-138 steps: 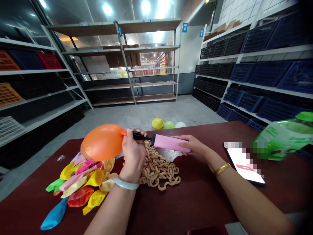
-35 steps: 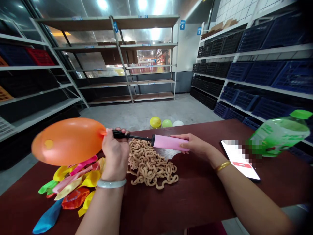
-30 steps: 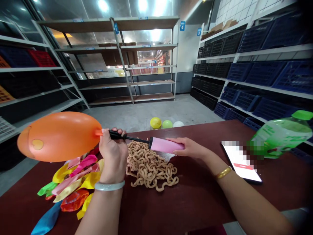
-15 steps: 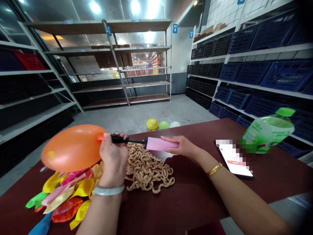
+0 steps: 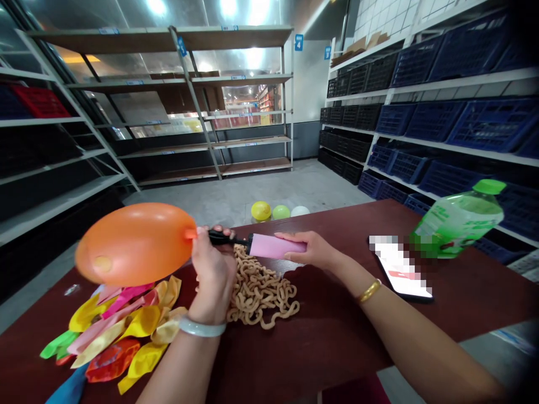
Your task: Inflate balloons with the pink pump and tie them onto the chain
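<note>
The pink pump (image 5: 278,246) had slid nearer the left hand (image 5: 213,269), which pinched the orange balloon (image 5: 135,244) neck onto the nozzle (image 5: 219,238) to seal it; the right hand (image 5: 314,255) clasped the pump.

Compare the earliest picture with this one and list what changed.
The orange balloon has swelled since the first picture. In the last second the right hand pushed the pink pump barrel towards the left hand, so less black rod shows. Both grips stayed; the flat balloons, beige chain, phone and green bottle kept their places on the table.
</note>
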### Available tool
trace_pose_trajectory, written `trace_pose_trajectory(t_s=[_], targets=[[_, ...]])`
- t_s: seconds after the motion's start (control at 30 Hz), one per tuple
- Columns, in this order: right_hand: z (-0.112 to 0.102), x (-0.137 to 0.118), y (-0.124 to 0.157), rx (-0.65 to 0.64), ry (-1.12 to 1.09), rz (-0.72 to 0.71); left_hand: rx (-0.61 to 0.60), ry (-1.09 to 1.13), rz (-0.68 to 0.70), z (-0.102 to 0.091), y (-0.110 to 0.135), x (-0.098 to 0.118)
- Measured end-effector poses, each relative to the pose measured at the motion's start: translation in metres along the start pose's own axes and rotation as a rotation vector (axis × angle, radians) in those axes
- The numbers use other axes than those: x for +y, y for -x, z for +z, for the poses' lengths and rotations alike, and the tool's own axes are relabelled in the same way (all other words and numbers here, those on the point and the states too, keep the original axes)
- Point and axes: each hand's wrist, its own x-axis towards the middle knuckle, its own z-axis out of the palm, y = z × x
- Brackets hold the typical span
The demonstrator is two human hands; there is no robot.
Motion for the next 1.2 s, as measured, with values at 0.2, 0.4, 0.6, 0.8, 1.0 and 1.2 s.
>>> trace_pose_trajectory(t_s=[0.2,0.4,0.6,0.8,1.0,1.2], targets=[[0.006,-0.001,-0.001,-0.015,-0.040,0.018,-0.040,-0.033,-0.018,0.007,0.017,-0.008],[-0.019,0.002,0.001,-0.092,-0.037,0.127,0.029,-0.070,0.091,-0.013,-0.020,0.023],[-0.029,-0.003,0.006,-0.101,-0.022,0.197,0.141,-0.044,0.155,-0.023,-0.044,0.044],[-0.009,-0.005,0.003,-0.086,-0.031,0.264,0.085,0.004,0.011,-0.009,-0.014,0.005],[0.017,-0.002,-0.002,-0.028,0.010,0.150,0.012,-0.011,-0.003,-0.001,0.011,-0.018],[0.018,0.002,-0.002,-0.126,-0.191,0.310,-0.001,-0.144,0.075,-0.004,0.008,-0.010]])
